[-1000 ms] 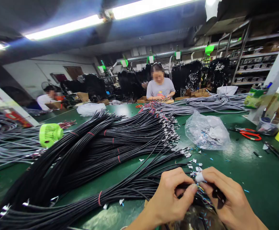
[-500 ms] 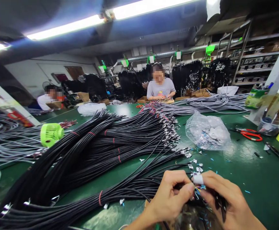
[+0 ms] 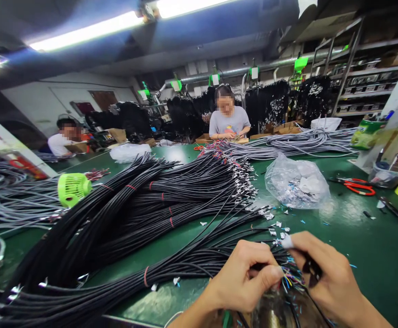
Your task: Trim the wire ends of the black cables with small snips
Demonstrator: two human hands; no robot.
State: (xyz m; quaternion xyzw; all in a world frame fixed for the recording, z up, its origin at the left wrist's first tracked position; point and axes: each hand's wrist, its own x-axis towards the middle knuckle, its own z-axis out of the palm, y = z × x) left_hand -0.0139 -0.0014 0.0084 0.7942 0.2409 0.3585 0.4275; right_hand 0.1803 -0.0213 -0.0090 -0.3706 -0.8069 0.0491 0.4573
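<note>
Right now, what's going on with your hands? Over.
Left hand and right hand pinch thin coloured wire ends of a black cable. Black cable bundles alongside.

The left hand (image 3: 245,278) hides the cable end (image 3: 289,280) it pinches.

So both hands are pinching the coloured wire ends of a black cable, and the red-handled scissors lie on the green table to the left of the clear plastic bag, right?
Not quite. The head view shows the red-handled scissors to the right of the clear plastic bag, not the left. Left hand and right hand do pinch the coloured wire ends.
</note>
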